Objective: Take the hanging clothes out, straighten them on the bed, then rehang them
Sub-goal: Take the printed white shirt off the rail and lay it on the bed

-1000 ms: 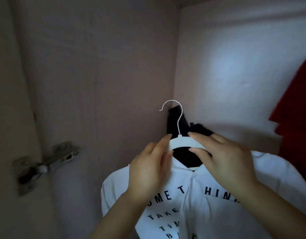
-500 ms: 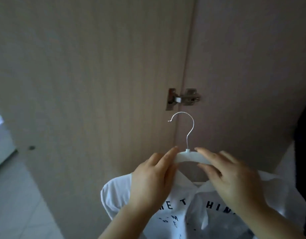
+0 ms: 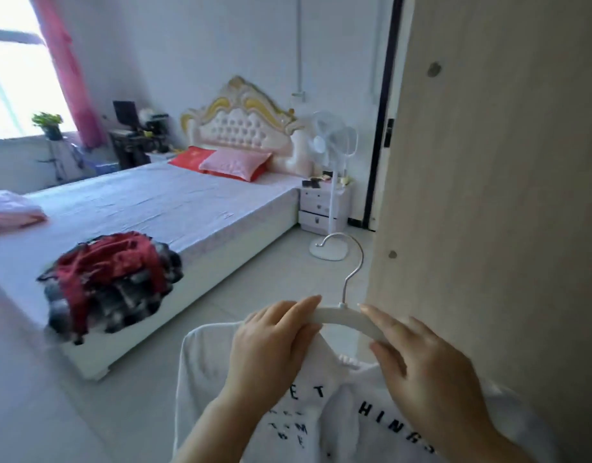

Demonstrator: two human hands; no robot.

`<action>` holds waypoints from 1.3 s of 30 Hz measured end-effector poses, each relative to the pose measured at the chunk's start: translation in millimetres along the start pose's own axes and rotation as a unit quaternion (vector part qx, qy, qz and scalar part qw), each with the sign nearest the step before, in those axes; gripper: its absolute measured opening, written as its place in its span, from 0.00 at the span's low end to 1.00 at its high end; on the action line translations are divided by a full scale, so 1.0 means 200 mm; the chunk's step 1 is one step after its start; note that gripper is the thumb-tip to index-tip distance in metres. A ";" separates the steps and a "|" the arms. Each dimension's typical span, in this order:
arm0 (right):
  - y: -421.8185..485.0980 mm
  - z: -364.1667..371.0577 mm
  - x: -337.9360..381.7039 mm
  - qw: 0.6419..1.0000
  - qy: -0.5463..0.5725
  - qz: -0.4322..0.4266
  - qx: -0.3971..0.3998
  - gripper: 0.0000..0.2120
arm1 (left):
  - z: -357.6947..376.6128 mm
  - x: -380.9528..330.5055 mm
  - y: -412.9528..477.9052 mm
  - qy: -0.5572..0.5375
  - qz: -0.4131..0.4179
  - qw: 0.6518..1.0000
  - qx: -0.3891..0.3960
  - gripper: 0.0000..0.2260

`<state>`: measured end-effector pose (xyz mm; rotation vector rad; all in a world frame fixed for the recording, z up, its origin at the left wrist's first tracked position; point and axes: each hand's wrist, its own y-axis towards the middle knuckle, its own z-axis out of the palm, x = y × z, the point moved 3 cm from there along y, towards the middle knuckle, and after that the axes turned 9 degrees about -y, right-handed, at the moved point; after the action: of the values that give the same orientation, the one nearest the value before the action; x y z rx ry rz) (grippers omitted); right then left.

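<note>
Two hands held the task's thing closest to the camera. The left hand (image 3: pixel 271 345) had its fingers curled over the left arm of a white hanger (image 3: pixel 338 314). The right hand (image 3: pixel 425 369) clamped the right arm, fingers on top and thumb below. A white shirt (image 3: pixel 334 419) with black lettering hung from the hanger, low in the view, outside the wardrobe and not yet on the bed.

The likeliest trouble from there was the shirt slipping off. The hanger's arms looked smooth and sloped, and the hands hid how well the shoulders sat on it. A tilt while carrying it could have let one side slide to the tiled floor (image 3: pixel 261 285). The open metal hook (image 3: pixel 351 259) stood near the wardrobe door (image 3: pixel 488 195) on the right and might have caught its edge on a careless swing.

The hanger looked like rounded moulded plastic with a thin wire hook, and the shirt seemed light, limp cotton. The door was pale, matte wood-grain board. Farther off, a rumpled heap of red and dark checked clothes (image 3: pixel 111 275) lay at the near corner of the bed (image 3: pixel 147 202), whose pale sheet was faintly creased. Beyond stood a white pedestal fan (image 3: pixel 334 142) and a tufted, scroll-edged headboard (image 3: pixel 244 125).
</note>
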<state>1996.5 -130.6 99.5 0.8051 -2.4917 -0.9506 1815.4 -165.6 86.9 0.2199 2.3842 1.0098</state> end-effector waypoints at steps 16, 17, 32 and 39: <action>0.81 1.20 0.97 0.958 0.241 -0.106 0.116 0.25 | -0.63 1.34 0.04 0.135 -0.179 0.968 -0.112 0.10; 0.85 1.27 1.00 0.955 0.248 -0.111 0.120 0.24 | -0.65 1.40 0.05 0.140 -0.184 0.966 -0.116 0.10; 1.73 2.25 1.42 0.902 0.360 -0.182 0.155 0.22 | -0.80 2.38 0.50 0.220 -0.258 0.923 -0.185 0.12; 2.07 2.71 1.71 0.883 0.380 -0.209 0.178 0.20 | -0.93 2.91 0.61 0.220 -0.278 0.909 -0.219 0.11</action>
<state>1301.5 177.4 42.5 1.5246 -1.8232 -0.1765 1218.1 7.1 38.6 -0.8894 2.2815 1.3539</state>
